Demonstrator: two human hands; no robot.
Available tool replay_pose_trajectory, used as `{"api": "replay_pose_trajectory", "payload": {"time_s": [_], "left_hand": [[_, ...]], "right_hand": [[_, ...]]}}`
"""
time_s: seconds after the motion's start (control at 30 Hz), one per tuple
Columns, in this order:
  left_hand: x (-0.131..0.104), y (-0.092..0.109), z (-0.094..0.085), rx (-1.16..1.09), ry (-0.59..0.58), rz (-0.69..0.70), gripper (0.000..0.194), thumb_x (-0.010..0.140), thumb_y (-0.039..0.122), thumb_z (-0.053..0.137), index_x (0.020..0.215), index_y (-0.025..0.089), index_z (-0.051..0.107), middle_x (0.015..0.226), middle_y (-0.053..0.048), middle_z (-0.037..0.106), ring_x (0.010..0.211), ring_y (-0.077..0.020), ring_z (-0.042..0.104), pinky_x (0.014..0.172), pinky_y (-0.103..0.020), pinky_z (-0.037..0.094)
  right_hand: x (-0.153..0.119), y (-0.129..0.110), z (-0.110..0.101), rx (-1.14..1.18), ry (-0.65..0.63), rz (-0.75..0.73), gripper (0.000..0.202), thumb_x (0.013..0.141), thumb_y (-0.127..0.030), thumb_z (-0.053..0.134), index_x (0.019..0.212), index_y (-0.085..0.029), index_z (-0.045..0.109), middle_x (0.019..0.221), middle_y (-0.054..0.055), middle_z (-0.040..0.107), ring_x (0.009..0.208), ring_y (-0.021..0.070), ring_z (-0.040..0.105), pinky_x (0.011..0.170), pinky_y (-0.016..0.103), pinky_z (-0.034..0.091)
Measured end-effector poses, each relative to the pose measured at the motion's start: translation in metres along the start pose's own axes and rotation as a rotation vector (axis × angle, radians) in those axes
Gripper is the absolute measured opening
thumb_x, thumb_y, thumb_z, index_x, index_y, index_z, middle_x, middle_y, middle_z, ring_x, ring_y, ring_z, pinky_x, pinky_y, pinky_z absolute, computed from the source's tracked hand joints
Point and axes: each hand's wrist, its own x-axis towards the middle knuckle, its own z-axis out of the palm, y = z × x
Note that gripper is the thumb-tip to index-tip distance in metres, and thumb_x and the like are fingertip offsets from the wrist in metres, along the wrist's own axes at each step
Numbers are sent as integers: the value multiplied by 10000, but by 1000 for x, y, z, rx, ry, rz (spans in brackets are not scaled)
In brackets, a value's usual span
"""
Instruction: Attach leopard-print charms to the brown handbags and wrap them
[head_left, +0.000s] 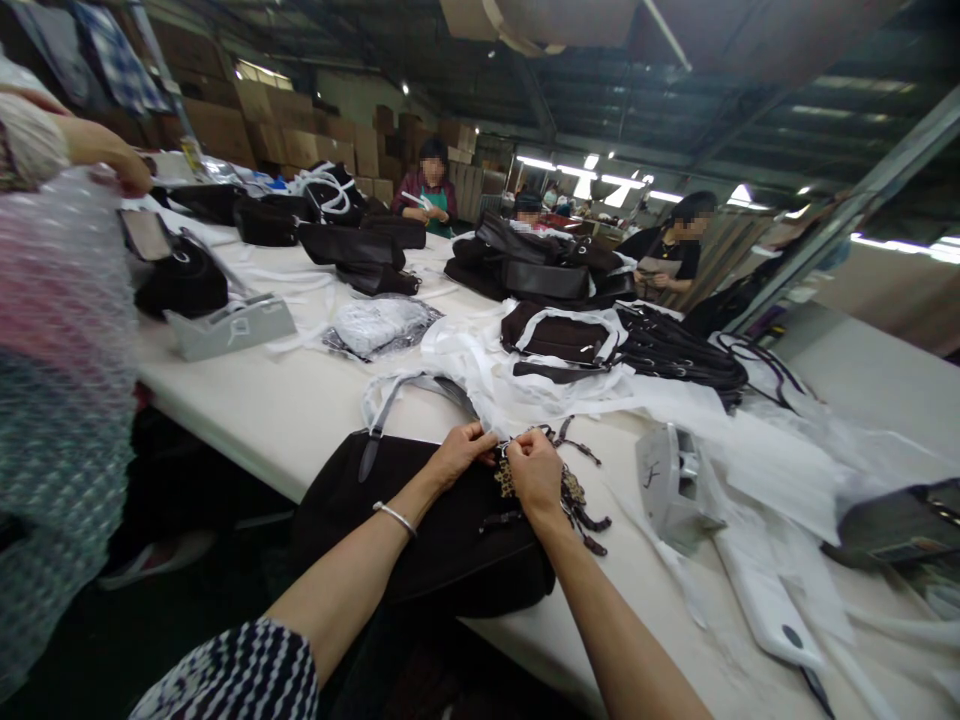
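A dark handbag [367, 530] lies at the table's near edge, partly overhanging it. Its grey handle [384, 428] arches up at the far side, partly wrapped in white material. My left hand [459, 455] is closed in a pinch near the handle's right end; what lies between its fingertips is hidden. Close beside it, my right hand [534, 468] pinches the upper end of a bag charm [572, 487]. The charm has brassy, flower-like openwork pieces and dark dangling tassels, spread on the bag and around my right hand.
A tape dispenser [675, 485] and a white handheld tool [765, 600] with a cord lie at right. Another dispenser [232, 325] is at left. More dark bags [544, 275] and white wrapping [457, 350] lie beyond. A co-worker holds bubble wrap [64, 380]; others work farther back.
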Motion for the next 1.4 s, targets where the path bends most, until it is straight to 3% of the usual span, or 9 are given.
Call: {"api": "replay_pose_trajectory", "payload": {"time_s": [0.2,0.43,0.57,0.67,0.77,0.87,1.07,1.27,1.4], "left_hand": [[3,-5,-1,35,-8,7,506,687,531,782,942,103,698,764,-11,640,600,-91,551,594,-220,494],[0,-5,-1,37,17,-22,551,669,567,774,962,110,678,788,-9,638,598,-94,538,574,-221,478],[-3,-1,1,8,75,-81,538,676,601,750,895,128,618,740,4,619,593,-94,552,566,-211,460],[-11,3,2,-9,111,-160,514,668,599,755,791,138,564,637,21,582,553,-96,546,522,-197,412],[-27,11,5,-25,63,-251,482,627,529,806,725,118,575,594,-1,591,518,-101,535,496,-203,395],[-45,23,11,-44,-17,-341,421,674,474,774,767,96,616,647,-59,648,556,-142,593,547,-249,478],[-65,38,21,-35,-1,-363,308,685,304,754,890,121,615,758,-65,690,652,-165,662,644,-301,561],[-70,41,29,-18,64,-314,290,642,300,783,787,125,603,611,-8,631,516,-134,593,541,-267,527],[-76,43,38,-48,85,-246,320,694,409,747,760,116,634,611,-14,631,483,-118,554,486,-230,466]], "right_hand": [[4,2,7,-56,-153,-19,76,778,-187,521,705,-208,517,620,-19,535,611,149,454,632,271,296],[20,2,-6,83,-409,100,260,834,-299,571,608,-174,543,588,-14,530,586,122,473,570,237,353],[16,-8,-22,217,-562,221,268,905,-373,487,812,-152,605,687,18,622,556,126,573,505,239,461],[-1,-21,-36,424,-658,374,258,898,-345,534,1078,-160,537,837,48,675,602,154,657,504,286,550],[-19,-32,-46,555,-655,477,369,830,-202,620,1162,-156,465,860,56,667,639,176,690,510,299,581],[-30,-38,-53,458,-602,381,363,774,-89,615,1106,-161,488,815,33,661,598,168,685,495,277,576],[-38,-42,-65,391,-522,290,229,765,-154,619,953,-200,497,680,-20,641,502,143,640,418,227,522],[-45,-44,-67,601,-566,300,197,749,-244,623,885,-201,488,655,-31,635,475,140,629,441,237,509],[-58,-48,-60,396,-471,171,181,697,-209,638,860,-190,560,712,-7,662,620,145,656,587,237,503]]}}
